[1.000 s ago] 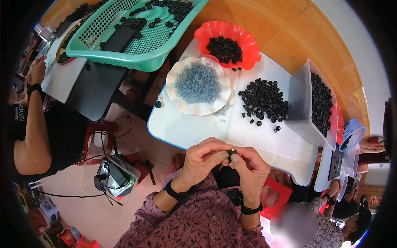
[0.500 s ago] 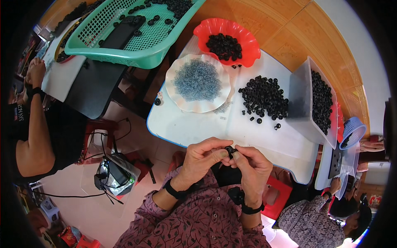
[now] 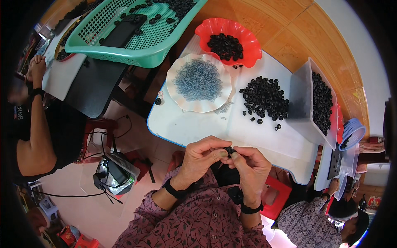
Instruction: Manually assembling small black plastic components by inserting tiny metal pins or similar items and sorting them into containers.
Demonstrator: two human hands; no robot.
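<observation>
In front of my chest, just off the near edge of the white table [image 3: 182,131], both hands meet at a small round black part [image 3: 228,149]. My left hand [image 3: 198,159] pinches it from one side with thumb and fingertips. From the other side, my right hand [image 3: 252,167] closes thumb and fingers on the same part. The fingers cover much of it. Farther off lie a loose pile of similar black parts [image 3: 265,97] and a white scalloped plate [image 3: 173,97] heaped with tiny clear bluish pieces [image 3: 198,80].
A red wavy bowl [image 3: 253,41] and a clear bin [image 3: 302,99] hold black parts. At left stand a green basket [image 3: 144,58] and a seated co-worker [image 3: 37,144]; another person [image 3: 312,223] sits lower right. Cables [image 3: 74,196] cross the floor at left.
Both hands stay nearly in place, with slight finger movement around the black part. The co-worker at left has shifted a little.
</observation>
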